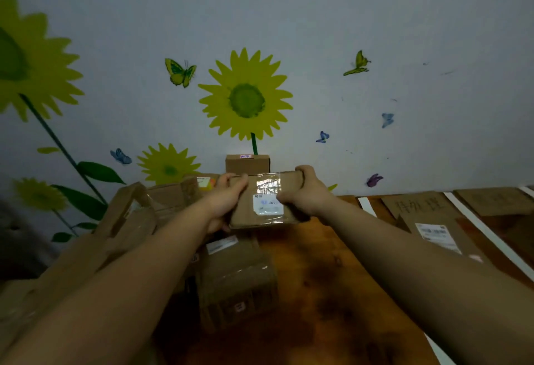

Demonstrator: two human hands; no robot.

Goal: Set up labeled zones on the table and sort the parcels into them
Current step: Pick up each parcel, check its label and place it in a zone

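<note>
Cardboard parcel [265, 201] gripped by left hand [226, 201] and right hand [300, 191].

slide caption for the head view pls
Left hand and right hand hold a taped parcel above the wooden table.

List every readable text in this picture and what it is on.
"03.84", third digit unsure: white label on the held parcel; rest blurred.
"待处理", seemingly, handwritten: cardboard sign.
Unreadable: sticker on the box by the wall; label on the flat parcel.
</note>
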